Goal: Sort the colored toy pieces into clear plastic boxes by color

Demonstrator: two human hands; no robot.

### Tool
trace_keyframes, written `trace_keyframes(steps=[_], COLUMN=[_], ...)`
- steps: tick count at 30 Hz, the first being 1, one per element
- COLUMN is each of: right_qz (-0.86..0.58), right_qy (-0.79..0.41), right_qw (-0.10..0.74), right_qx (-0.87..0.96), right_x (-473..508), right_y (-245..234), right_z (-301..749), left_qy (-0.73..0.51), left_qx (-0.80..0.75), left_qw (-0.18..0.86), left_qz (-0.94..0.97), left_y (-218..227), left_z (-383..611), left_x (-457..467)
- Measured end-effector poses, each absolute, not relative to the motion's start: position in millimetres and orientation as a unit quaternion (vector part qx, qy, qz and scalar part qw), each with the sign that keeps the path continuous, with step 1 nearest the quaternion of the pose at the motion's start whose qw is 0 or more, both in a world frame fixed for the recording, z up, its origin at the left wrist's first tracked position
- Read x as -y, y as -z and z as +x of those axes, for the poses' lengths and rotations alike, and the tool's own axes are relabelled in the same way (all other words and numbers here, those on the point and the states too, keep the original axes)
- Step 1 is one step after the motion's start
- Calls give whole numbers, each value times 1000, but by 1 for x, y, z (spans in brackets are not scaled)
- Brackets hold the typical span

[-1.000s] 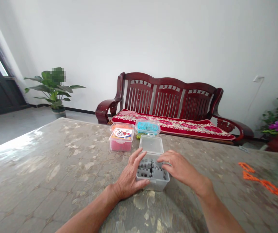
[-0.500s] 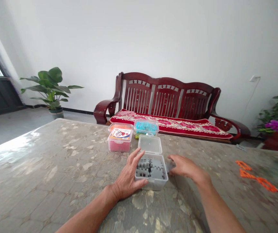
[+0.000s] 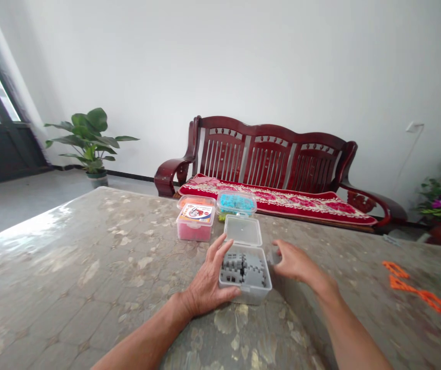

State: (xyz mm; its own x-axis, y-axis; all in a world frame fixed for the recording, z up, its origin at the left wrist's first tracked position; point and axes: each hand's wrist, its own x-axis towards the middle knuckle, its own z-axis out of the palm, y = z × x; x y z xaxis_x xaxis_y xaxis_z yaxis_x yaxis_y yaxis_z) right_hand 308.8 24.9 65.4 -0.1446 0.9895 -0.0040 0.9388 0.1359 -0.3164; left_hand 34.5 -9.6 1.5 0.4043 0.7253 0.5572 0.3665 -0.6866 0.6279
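Note:
In the head view, a clear plastic box (image 3: 251,295) stands in front of me, its lid (image 3: 243,230) folded back behind it. Grey interlocking plastic pieces (image 3: 254,270) fill it. My left hand (image 3: 208,283) grips the box at its left side, fingers along the wall and thumb across the front left corner. Just right of the box, my right hand (image 3: 296,263) is closed with a grey plastic piece (image 3: 274,255) between thumb and fingers. That piece is blurred and partly hidden by the fingers.
Behind the open box stand a box of pink pieces (image 3: 194,232) with a label, a box of orange pieces (image 3: 189,200) and a box of blue pieces (image 3: 237,202). Joined orange pieces (image 3: 416,288) lie at right on the patterned table (image 3: 100,288). A wooden bench (image 3: 268,164) stands beyond.
The whole view has shifted slightly, so everything sits a little further right. My left hand stays on the box. The right hand keeps the grey piece beside the box.

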Motion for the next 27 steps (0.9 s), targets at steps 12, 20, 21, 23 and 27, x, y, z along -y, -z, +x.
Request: trace_keyframes(steps=[12,20,21,23,27], right_qz=[-391,-356,-351,-342,-345], right_qy=[-116,-100,-91,-77,-84], right_qw=[220,227,221,212,205], right_qx=[886,901,905,912,912], right_x=[31,27,28,29,32], right_y=[-111,-101,-101,-100,-96], right_z=[231,228,227,224,220], left_qy=[-458,-456,-456,-451,-437], left_qx=[-327,-323,-320,-318,-331], left_qw=[198,200,199,196,196], left_qz=[803,805,807,811,813], left_y=[5,7,7,6,4], left_z=[36,36,36,36,35], left_x=[7,6,6,6,8])
